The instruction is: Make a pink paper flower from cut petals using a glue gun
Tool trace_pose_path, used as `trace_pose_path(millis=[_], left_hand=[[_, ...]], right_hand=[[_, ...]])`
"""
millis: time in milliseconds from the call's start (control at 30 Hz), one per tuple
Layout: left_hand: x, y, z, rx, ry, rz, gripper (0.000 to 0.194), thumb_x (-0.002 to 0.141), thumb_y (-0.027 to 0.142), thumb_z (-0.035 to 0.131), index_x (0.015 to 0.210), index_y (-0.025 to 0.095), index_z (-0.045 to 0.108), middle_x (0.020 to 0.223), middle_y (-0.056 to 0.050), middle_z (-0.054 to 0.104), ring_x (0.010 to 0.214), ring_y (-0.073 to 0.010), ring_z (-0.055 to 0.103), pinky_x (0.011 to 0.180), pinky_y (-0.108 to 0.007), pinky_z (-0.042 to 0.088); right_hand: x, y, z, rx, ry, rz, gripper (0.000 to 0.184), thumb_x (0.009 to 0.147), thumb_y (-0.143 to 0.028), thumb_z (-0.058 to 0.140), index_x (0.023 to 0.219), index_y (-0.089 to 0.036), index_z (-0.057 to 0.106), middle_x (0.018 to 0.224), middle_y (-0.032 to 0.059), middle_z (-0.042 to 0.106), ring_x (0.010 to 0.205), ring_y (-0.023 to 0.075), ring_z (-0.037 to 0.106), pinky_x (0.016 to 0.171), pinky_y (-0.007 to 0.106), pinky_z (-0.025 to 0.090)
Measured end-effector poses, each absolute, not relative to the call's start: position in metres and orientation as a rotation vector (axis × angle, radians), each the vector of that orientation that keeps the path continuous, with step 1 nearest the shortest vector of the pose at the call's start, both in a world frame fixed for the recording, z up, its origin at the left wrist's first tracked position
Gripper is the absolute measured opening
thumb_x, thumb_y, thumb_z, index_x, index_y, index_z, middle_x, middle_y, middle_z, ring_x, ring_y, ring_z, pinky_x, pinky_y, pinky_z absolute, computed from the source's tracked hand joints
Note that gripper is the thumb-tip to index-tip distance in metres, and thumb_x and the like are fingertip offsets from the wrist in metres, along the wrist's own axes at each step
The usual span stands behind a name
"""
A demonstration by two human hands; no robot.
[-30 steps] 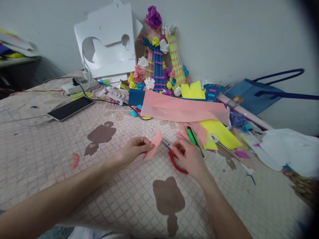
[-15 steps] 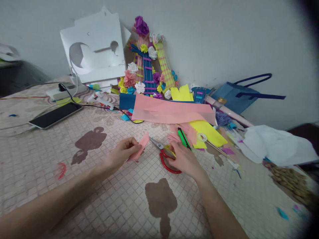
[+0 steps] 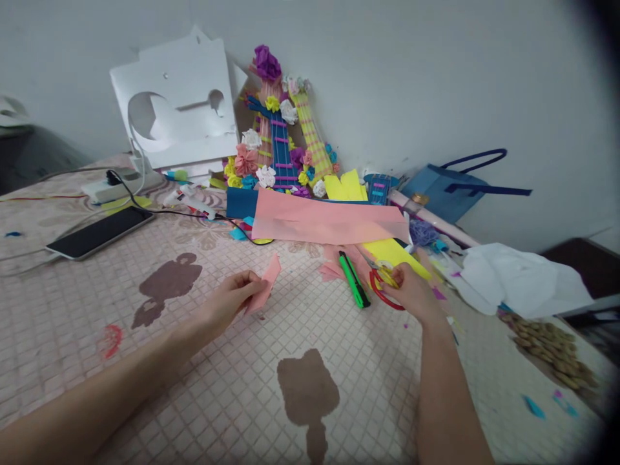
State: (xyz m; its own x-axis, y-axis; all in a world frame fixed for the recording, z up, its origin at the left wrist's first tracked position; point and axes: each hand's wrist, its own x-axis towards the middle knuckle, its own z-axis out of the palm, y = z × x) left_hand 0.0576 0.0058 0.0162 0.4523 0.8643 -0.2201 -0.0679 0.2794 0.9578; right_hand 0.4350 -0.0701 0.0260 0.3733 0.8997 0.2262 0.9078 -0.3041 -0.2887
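Between the thumb and fingers of my left hand is a small folded piece of pink paper, held above the patterned tablecloth. My right hand grips scissors by their red and yellow handles, over the yellow paper at the right. Their blades point up and left and look closed. A green utility knife lies just left of the scissors, beside pink scraps. Behind both hands stretches a long pink paper strip.
Paper-flower-covered model guitars lean on the wall beside a white cut-out board. At left lie a phone, a glue gun and a power strip with cables. A blue bag, white plastic and peanuts are at right.
My right hand has carried the scissors rightward, away from the pink piece and past the utility knife. My left hand keeps hold of the folded pink paper. The view has shifted slightly.
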Motion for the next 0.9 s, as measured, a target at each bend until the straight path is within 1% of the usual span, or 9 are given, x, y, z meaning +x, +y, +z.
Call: trace_pose_path(millis=[100, 200, 300, 400, 467, 567, 733, 833, 900], left_hand=[[0.057, 0.006, 0.014, 1.116, 0.894, 0.732, 0.031, 0.074, 0.037, 0.066, 0.064, 0.016, 0.046, 0.055, 0.005, 0.044, 0.049, -0.0055, 0.037, 0.045, -0.018, 0.026], [0.057, 0.006, 0.013, 1.106, 0.901, 0.715, 0.031, 0.074, 0.037, 0.067, 0.066, 0.016, 0.047, 0.056, 0.005, 0.045, 0.049, -0.0053, 0.037, 0.046, -0.017, 0.027], [0.057, 0.005, 0.012, 1.078, 0.886, 0.686, 0.031, 0.074, 0.038, 0.068, 0.067, 0.016, 0.048, 0.058, 0.005, 0.047, 0.05, -0.0057, 0.04, 0.048, -0.017, 0.03], [0.057, 0.005, 0.011, 1.054, 0.873, 0.675, 0.031, 0.072, 0.038, 0.07, 0.067, 0.016, 0.048, 0.059, 0.004, 0.048, 0.051, -0.0061, 0.042, 0.049, -0.017, 0.034], [0.057, 0.006, 0.01, 1.035, 0.872, 0.673, 0.031, 0.07, 0.037, 0.071, 0.067, 0.016, 0.048, 0.06, 0.004, 0.049, 0.05, -0.0061, 0.042, 0.049, -0.018, 0.036], [0.056, 0.006, 0.01, 1.011, 0.867, 0.663, 0.03, 0.071, 0.037, 0.071, 0.067, 0.016, 0.049, 0.059, 0.005, 0.048, 0.05, -0.006, 0.041, 0.05, -0.018, 0.038], [0.056, 0.007, 0.011, 1.025, 0.87, 0.669, 0.03, 0.071, 0.035, 0.071, 0.065, 0.015, 0.049, 0.057, 0.005, 0.047, 0.05, -0.0054, 0.041, 0.047, -0.016, 0.032], [0.056, 0.007, 0.01, 1.036, 0.872, 0.682, 0.03, 0.069, 0.035, 0.072, 0.065, 0.015, 0.05, 0.058, 0.005, 0.047, 0.05, -0.0054, 0.04, 0.047, -0.017, 0.03], [0.056, 0.006, 0.01, 1.058, 0.857, 0.679, 0.031, 0.071, 0.037, 0.07, 0.066, 0.015, 0.049, 0.057, 0.004, 0.047, 0.05, -0.0056, 0.04, 0.047, -0.017, 0.029]], right_hand=[[0.438, -0.068, 0.016, -2.303, -1.606, -0.005, 0.024, 0.067, -0.036, 0.064, 0.076, -0.023, 0.048, 0.066, -0.0009, 0.058, 0.056, 0.016, 0.053, 0.05, 0.024, 0.031], [0.447, -0.067, 0.014, -2.263, -1.607, 0.012, 0.015, 0.073, -0.035, 0.059, 0.078, -0.022, 0.055, 0.07, 0.0017, 0.064, 0.062, 0.0166, 0.058, 0.054, 0.025, 0.037], [0.471, -0.075, 0.019, -2.329, -1.471, -0.094, 0.02, 0.08, -0.035, 0.048, 0.082, -0.02, 0.061, 0.079, 0.0061, 0.068, 0.07, 0.0185, 0.062, 0.058, 0.027, 0.04], [0.5, -0.087, 0.021, -2.481, -1.294, -0.202, 0.019, 0.075, -0.031, 0.051, 0.075, -0.017, 0.063, 0.073, 0.0096, 0.068, 0.067, 0.0223, 0.061, 0.055, 0.029, 0.037], [0.513, -0.09, 0.017, -2.548, -1.261, -0.201, 0.012, 0.069, -0.027, 0.056, 0.069, -0.017, 0.063, 0.067, 0.0083, 0.067, 0.063, 0.0217, 0.06, 0.053, 0.029, 0.037], [0.521, -0.087, 0.005, -2.582, -1.307, -0.166, 0.006, 0.063, -0.021, 0.059, 0.066, -0.018, 0.064, 0.067, 0.0051, 0.068, 0.065, 0.0193, 0.061, 0.056, 0.027, 0.038], [0.521, -0.077, -0.005, -2.613, -1.363, -0.142, 0.006, 0.064, -0.02, 0.057, 0.061, -0.02, 0.062, 0.064, 0.004, 0.066, 0.066, 0.0197, 0.061, 0.056, 0.027, 0.037], [0.525, -0.084, 0.003, -2.612, -1.378, -0.139, 0.01, 0.065, -0.022, 0.058, 0.055, -0.02, 0.058, 0.06, 0.0041, 0.064, 0.064, 0.0212, 0.061, 0.056, 0.029, 0.037], [0.531, -0.097, 0.012, -2.594, -1.382, -0.159, 0.01, 0.066, -0.024, 0.058, 0.056, -0.02, 0.057, 0.062, 0.0061, 0.065, 0.065, 0.0229, 0.061, 0.057, 0.031, 0.038]])
